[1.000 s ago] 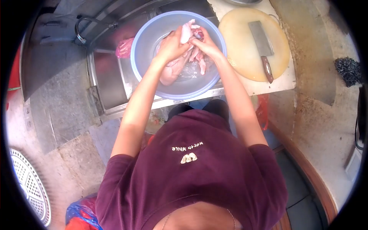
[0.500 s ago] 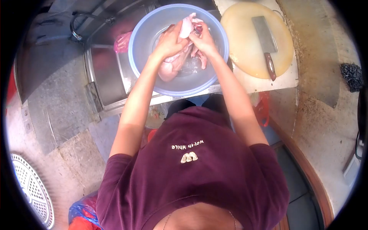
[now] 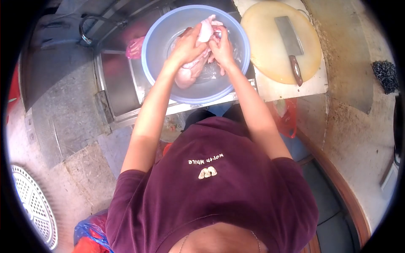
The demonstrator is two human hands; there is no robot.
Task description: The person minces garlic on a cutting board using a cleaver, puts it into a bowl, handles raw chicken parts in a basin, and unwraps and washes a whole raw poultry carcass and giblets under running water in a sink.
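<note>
A pale pink raw chicken lies in a large blue plastic basin, with a little clear liquid around it. My left hand is wrapped over the chicken's upper body, its fingertips hidden beneath a raised flap of skin. On the other side my right hand has its fingers curled in at the chicken's far end, close to the left thumb. Both hands are inside the basin's rim, and what lies under the right fingers is partly hidden.
Right of the basin, a cleaver rests on a round chopping board. A metal sink with a faucet and a pink plastic bag is at left. A black scouring pad lies far right.
My right hand has shifted slightly down and its fingers have curled more, covering a dark red bit seen before. My left hand keeps its hold, and the chicken has barely moved.
</note>
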